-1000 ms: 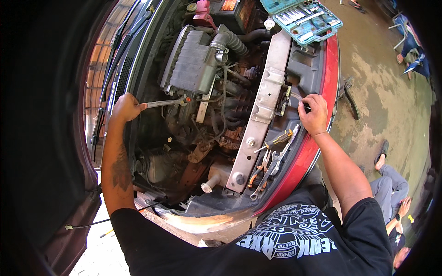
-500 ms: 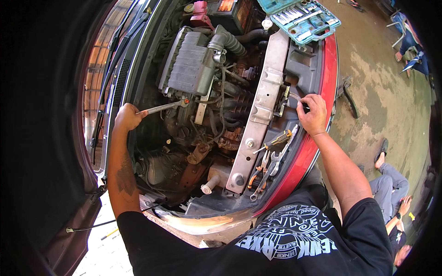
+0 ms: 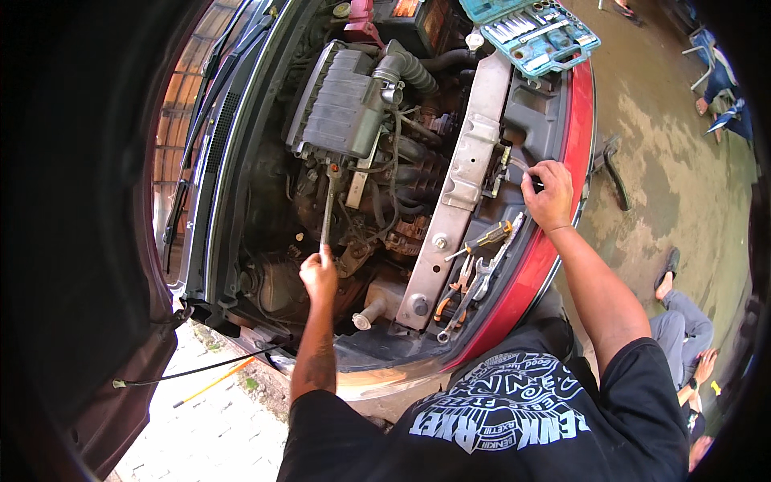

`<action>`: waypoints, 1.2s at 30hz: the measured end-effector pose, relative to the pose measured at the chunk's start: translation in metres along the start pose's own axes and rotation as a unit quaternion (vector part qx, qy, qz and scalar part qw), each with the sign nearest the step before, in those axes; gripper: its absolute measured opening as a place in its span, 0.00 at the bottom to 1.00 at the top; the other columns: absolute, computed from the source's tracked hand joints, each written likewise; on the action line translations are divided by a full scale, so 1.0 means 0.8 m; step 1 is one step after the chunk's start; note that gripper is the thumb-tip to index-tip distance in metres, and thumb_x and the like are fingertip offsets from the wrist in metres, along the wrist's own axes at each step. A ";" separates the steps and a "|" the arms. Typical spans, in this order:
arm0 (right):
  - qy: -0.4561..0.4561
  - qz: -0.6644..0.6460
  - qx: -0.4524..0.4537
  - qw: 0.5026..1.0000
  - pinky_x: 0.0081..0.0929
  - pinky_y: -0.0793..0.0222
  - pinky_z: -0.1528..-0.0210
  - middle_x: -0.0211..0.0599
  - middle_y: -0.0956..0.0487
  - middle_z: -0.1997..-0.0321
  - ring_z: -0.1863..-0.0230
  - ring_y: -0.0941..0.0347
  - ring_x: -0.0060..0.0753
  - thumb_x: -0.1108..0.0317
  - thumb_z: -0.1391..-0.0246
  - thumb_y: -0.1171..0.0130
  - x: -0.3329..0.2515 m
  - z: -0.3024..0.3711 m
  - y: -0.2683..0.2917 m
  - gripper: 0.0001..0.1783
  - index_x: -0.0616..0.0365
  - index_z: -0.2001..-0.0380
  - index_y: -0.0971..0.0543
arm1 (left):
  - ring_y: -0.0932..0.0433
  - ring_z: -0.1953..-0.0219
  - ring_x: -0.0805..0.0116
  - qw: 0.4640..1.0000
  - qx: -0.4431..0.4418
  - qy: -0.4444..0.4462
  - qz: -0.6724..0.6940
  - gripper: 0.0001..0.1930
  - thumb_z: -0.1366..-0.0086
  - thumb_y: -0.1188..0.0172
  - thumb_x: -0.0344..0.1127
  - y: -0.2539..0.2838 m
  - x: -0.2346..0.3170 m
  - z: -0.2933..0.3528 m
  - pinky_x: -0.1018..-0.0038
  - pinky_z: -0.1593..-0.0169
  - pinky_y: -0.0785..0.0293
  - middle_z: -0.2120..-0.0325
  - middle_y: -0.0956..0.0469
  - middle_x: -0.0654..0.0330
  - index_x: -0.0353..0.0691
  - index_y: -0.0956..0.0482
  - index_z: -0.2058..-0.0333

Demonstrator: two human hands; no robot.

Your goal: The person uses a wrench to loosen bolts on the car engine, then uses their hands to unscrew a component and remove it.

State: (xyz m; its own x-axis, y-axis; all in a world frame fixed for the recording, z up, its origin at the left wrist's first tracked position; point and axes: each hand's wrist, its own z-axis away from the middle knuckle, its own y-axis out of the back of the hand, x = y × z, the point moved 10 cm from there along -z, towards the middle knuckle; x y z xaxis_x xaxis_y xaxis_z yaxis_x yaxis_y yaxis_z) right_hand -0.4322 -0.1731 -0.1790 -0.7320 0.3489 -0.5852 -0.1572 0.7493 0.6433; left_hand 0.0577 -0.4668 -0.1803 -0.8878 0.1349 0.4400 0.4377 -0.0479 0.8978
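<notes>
My left hand (image 3: 320, 277) is closed round the handle end of a long metal ratchet wrench (image 3: 328, 209). The wrench's head sits by the near end of the black air filter box (image 3: 337, 104), over the engine; what it fits onto is hidden. My right hand (image 3: 550, 194) rests at the front of the engine bay, beside the hood latch (image 3: 499, 170) and the red front edge (image 3: 580, 120). Its fingers are curled, and I cannot make out whether they hold anything.
A screwdriver (image 3: 490, 237), pliers (image 3: 456, 287) and spanners (image 3: 480, 281) lie on the front panel. A blue socket case (image 3: 562, 58) lies open at the far end. The metal crossbar (image 3: 462, 177) runs between my hands. Other people sit at the right.
My left hand has swung the wrench handle toward me and to the right, its head staying by the filter box. My right hand has barely moved.
</notes>
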 end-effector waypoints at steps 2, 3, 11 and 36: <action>0.003 -0.004 0.000 1.000 0.41 0.30 0.51 0.34 0.20 0.63 0.58 0.24 0.44 0.70 0.53 0.30 0.001 0.000 0.001 0.07 0.54 0.70 0.19 | 0.33 0.82 0.72 0.992 -0.005 0.077 0.101 0.28 0.26 0.37 0.50 -0.037 -0.017 0.024 0.64 0.75 0.33 0.87 0.27 0.60 0.28 0.19 0.76; 0.006 -0.007 0.000 1.000 0.41 0.29 0.51 0.35 0.20 0.63 0.58 0.24 0.44 0.70 0.53 0.30 0.001 -0.001 0.000 0.07 0.54 0.70 0.19 | 0.34 0.83 0.73 0.987 -0.007 0.098 0.131 0.28 0.26 0.37 0.50 -0.052 -0.023 0.034 0.65 0.76 0.34 0.87 0.28 0.63 0.28 0.20 0.77; 0.001 -0.011 -0.004 1.000 0.42 0.29 0.51 0.35 0.20 0.63 0.57 0.24 0.45 0.70 0.53 0.31 -0.009 0.001 -0.004 0.07 0.55 0.70 0.19 | 0.43 0.83 0.81 0.971 0.077 0.103 0.201 0.28 0.25 0.36 0.48 -0.066 -0.011 0.099 0.70 0.79 0.48 0.87 0.36 0.72 0.34 0.24 0.82; 0.208 -0.243 -0.315 0.894 0.47 0.29 0.41 0.44 0.21 0.48 0.44 0.25 0.51 0.66 0.49 0.30 -0.250 0.064 -0.076 0.15 0.55 0.58 0.17 | 0.14 0.61 0.44 0.936 -0.046 -0.150 -0.316 0.25 0.41 0.25 0.57 0.150 0.196 -0.167 0.53 0.57 0.18 0.68 0.14 0.44 0.36 0.11 0.67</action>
State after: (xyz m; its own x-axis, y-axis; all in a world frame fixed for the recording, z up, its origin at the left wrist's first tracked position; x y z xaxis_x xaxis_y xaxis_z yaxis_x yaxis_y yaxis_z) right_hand -0.2424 -0.2597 -0.1265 -0.6385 -0.2699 -0.7208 -0.7695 0.2442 0.5902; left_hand -0.0481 -0.5833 -0.0014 -0.8790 0.4364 -0.1920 -0.1884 0.0520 0.9807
